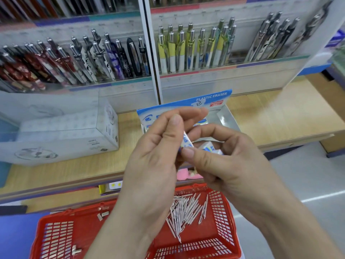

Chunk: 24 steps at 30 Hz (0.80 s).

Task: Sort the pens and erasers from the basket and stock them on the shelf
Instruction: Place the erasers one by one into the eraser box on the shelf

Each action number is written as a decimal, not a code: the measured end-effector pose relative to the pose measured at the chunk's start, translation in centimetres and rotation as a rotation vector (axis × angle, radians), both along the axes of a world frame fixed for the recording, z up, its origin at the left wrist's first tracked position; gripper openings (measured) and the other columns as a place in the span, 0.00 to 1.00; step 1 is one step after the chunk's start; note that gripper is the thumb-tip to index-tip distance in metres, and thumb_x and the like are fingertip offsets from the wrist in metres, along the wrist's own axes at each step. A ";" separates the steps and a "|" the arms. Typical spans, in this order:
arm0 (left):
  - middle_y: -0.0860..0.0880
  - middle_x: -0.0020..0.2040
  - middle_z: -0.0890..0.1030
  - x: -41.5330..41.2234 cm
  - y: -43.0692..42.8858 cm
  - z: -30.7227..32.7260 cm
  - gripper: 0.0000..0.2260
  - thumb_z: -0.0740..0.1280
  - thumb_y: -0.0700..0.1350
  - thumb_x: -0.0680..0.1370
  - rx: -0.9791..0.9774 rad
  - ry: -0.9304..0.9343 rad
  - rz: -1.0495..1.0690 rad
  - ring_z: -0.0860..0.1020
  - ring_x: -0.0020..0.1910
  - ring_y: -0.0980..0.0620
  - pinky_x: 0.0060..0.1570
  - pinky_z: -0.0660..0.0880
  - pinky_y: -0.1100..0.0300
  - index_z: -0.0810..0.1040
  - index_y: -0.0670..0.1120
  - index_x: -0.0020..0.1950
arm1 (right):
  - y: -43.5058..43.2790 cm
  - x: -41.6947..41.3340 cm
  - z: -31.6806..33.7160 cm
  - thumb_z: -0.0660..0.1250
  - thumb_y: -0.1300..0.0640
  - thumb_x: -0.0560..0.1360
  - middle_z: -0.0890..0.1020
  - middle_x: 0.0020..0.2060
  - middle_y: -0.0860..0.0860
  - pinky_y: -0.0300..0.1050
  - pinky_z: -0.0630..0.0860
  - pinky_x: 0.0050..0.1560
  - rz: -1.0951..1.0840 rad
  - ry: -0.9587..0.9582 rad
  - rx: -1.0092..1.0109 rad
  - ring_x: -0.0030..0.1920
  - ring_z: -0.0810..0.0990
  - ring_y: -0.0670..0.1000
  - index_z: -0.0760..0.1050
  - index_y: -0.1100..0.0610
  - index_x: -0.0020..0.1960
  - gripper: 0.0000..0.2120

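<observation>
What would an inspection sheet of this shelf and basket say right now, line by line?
Surface: wooden shelf, bare at right.
Job's things: open eraser box stands on the shelf behind the hands; an eraser pinched between both hands, more erasers cupped in the right hand; loose pens piled in the red basket below.
Clutter: white carton at shelf left; pink items on the shelf edge, unclear what.
Hands: left hand and right hand meet on the eraser.
Cables: nothing seen.
Surroundings: racks of upright pens behind; grey floor at right.
</observation>
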<state>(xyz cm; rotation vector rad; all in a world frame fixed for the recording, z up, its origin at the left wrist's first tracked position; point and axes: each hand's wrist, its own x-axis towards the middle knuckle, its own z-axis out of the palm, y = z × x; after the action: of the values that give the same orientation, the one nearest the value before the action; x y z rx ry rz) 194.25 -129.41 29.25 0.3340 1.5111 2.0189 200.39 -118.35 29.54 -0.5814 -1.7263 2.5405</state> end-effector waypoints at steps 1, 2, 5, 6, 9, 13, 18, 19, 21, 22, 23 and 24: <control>0.49 0.57 0.81 -0.1 -0.2 0.0 0.12 0.59 0.49 0.77 0.008 -0.013 -0.008 0.79 0.58 0.44 0.54 0.77 0.45 0.80 0.48 0.51 | 0.2 0.1 0.0 0.74 0.57 0.62 0.71 0.21 0.46 0.34 0.55 0.23 -0.023 -0.003 -0.005 0.20 0.59 0.45 0.80 0.55 0.41 0.09; 0.48 0.56 0.82 -0.2 -0.5 0.1 0.11 0.61 0.48 0.76 0.003 -0.014 -0.014 0.80 0.57 0.44 0.55 0.77 0.47 0.81 0.48 0.52 | 0.4 0.2 0.1 0.73 0.57 0.62 0.71 0.22 0.47 0.33 0.56 0.23 -0.042 -0.009 0.003 0.20 0.60 0.45 0.81 0.56 0.42 0.09; 0.48 0.52 0.84 -0.6 -1.2 -0.1 0.11 0.66 0.44 0.73 -0.104 0.097 -0.003 0.82 0.53 0.48 0.56 0.77 0.52 0.82 0.50 0.53 | 1.2 0.7 0.0 0.74 0.55 0.63 0.72 0.23 0.48 0.33 0.57 0.23 -0.061 -0.029 0.052 0.22 0.59 0.46 0.81 0.56 0.46 0.12; 0.49 0.50 0.84 -0.5 -1.2 -0.1 0.10 0.69 0.43 0.72 -0.139 0.131 0.009 0.82 0.51 0.49 0.53 0.78 0.55 0.82 0.50 0.53 | 1.4 0.9 0.1 0.74 0.56 0.64 0.72 0.23 0.48 0.33 0.58 0.23 -0.046 -0.039 0.060 0.22 0.59 0.46 0.81 0.55 0.48 0.13; 0.48 0.42 0.85 0.0 -0.8 0.2 0.12 0.71 0.43 0.68 -0.203 0.160 0.051 0.83 0.41 0.51 0.40 0.78 0.64 0.81 0.47 0.50 | 1.7 1.2 0.3 0.73 0.58 0.67 0.71 0.23 0.50 0.33 0.60 0.23 0.035 -0.069 0.117 0.22 0.61 0.47 0.78 0.50 0.57 0.19; 0.54 0.45 0.84 0.3 -0.6 -0.2 0.11 0.71 0.50 0.72 -0.331 0.254 -0.105 0.82 0.43 0.59 0.43 0.76 0.67 0.81 0.54 0.53 | 1.8 1.7 0.4 0.72 0.55 0.67 0.71 0.23 0.49 0.34 0.63 0.24 0.070 -0.072 0.217 0.23 0.66 0.48 0.76 0.39 0.60 0.23; 0.60 0.50 0.78 1.4 0.5 -0.4 0.20 0.69 0.50 0.68 -0.497 0.483 -0.200 0.78 0.49 0.60 0.49 0.75 0.67 0.77 0.64 0.59 | 1.8 2.2 -0.4 0.70 0.56 0.71 0.69 0.22 0.54 0.36 0.62 0.24 -0.106 -0.106 0.137 0.21 0.65 0.49 0.81 0.46 0.53 0.12; 0.61 0.49 0.78 1.7 0.9 -0.4 0.21 0.70 0.50 0.67 -0.544 0.574 -0.146 0.79 0.47 0.60 0.48 0.75 0.67 0.76 0.64 0.58 | 1.8 2.2 -0.6 0.70 0.57 0.72 0.70 0.23 0.55 0.36 0.61 0.23 -0.139 -0.111 0.115 0.21 0.66 0.49 0.81 0.48 0.51 0.10; 0.62 0.45 0.80 2.0 1.4 -0.4 0.18 0.73 0.50 0.67 -0.602 0.701 -0.032 0.79 0.44 0.62 0.44 0.74 0.70 0.77 0.63 0.54 | 1.7 2.3 -1.0 0.69 0.57 0.73 0.70 0.24 0.56 0.38 0.60 0.25 -0.185 -0.116 0.096 0.20 0.66 0.49 0.80 0.51 0.49 0.06; 0.63 0.43 0.81 2.0 1.5 -0.5 0.14 0.74 0.49 0.67 -0.608 0.701 0.016 0.79 0.42 0.63 0.42 0.73 0.71 0.78 0.61 0.50 | 1.7 2.3 -1.1 0.69 0.57 0.73 0.70 0.24 0.57 0.39 0.59 0.25 -0.201 -0.120 0.098 0.21 0.66 0.49 0.80 0.52 0.48 0.04; 0.63 0.41 0.81 1.9 1.6 -0.6 0.11 0.76 0.49 0.68 -0.610 0.683 0.052 0.80 0.41 0.63 0.41 0.74 0.71 0.80 0.59 0.46 | 1.9 2.3 -1.2 0.69 0.56 0.73 0.70 0.25 0.57 0.39 0.58 0.25 -0.216 -0.124 0.106 0.21 0.65 0.49 0.80 0.52 0.47 0.03; 0.63 0.40 0.81 1.7 1.6 -0.6 0.09 0.76 0.48 0.67 -0.617 0.658 0.071 0.80 0.40 0.63 0.41 0.74 0.70 0.81 0.59 0.44 | 2.1 2.4 -1.3 0.69 0.56 0.73 0.70 0.26 0.55 0.37 0.58 0.25 -0.230 -0.128 0.127 0.22 0.65 0.48 0.81 0.53 0.46 0.03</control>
<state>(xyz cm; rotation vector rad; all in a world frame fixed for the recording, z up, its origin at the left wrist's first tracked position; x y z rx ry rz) 195.93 -127.84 28.62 0.7312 2.4729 1.4321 202.80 -116.21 28.25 -0.8938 -1.7287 2.2659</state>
